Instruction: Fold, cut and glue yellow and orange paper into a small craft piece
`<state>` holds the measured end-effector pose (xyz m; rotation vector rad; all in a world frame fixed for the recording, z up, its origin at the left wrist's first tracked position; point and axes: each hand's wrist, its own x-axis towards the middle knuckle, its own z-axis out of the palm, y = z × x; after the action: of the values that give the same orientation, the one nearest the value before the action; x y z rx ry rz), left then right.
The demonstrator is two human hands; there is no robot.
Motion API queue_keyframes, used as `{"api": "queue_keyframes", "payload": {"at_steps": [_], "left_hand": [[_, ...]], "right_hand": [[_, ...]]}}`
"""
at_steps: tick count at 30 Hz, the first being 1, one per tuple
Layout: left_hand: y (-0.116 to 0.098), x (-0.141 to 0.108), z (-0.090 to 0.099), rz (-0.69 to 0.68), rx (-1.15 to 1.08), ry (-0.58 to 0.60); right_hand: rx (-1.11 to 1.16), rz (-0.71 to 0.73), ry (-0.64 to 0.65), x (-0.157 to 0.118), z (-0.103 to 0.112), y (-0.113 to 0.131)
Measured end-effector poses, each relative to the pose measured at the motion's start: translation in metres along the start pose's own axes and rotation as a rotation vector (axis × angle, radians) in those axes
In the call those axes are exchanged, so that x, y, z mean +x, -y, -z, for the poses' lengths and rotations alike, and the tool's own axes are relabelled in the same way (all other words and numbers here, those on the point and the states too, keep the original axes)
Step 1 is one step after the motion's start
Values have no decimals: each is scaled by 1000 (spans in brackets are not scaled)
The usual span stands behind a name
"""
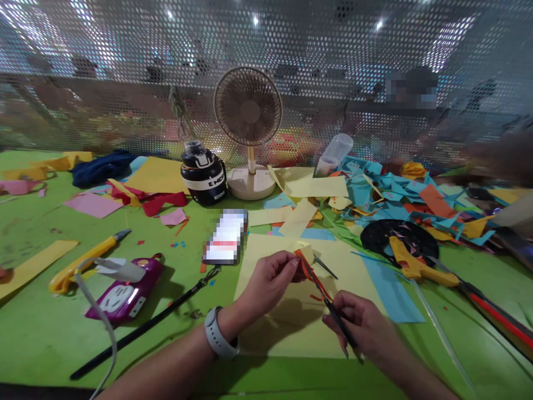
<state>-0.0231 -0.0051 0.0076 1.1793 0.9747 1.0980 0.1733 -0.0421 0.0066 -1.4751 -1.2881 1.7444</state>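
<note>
Over a pale yellow sheet (pixel 266 333), my left hand (pixel 277 278) is closed with its fingertips pinching a small orange-red paper piece (pixel 307 268). My right hand (pixel 360 319) grips dark scissors (pixel 339 321), whose blades point up and left and meet the orange-red piece. Just beyond the fingers, a small pale yellow piece (pixel 303 250) and a thin dark pointed item (pixel 326 267) are visible. A thin red-orange strip (pixel 316 297) lies beneath the blades.
At the left are a purple device (pixel 135 294) and a yellow cutter (pixel 85 264). Further back stand a phone (pixel 227 236), a black bottle (pixel 204 175) and a fan (pixel 249 111). A yellow glue gun (pixel 416 266) and blue paper scraps (pixel 375 183) are on the right.
</note>
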Motion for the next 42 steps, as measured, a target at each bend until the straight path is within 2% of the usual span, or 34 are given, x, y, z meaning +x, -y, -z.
{"api": "queue_keyframes", "payload": {"at_steps": [16,34,42], "left_hand": [[-2,-1,0,-30,35,24],[-1,-3,-8,54,-104,-23],[-1,-5,-9,41,-121,-33]], "right_hand": [[-25,1,2,0,0,0],[-44,6,23,0,-2,2],[-63,7,27,-1,-3,2]]}}
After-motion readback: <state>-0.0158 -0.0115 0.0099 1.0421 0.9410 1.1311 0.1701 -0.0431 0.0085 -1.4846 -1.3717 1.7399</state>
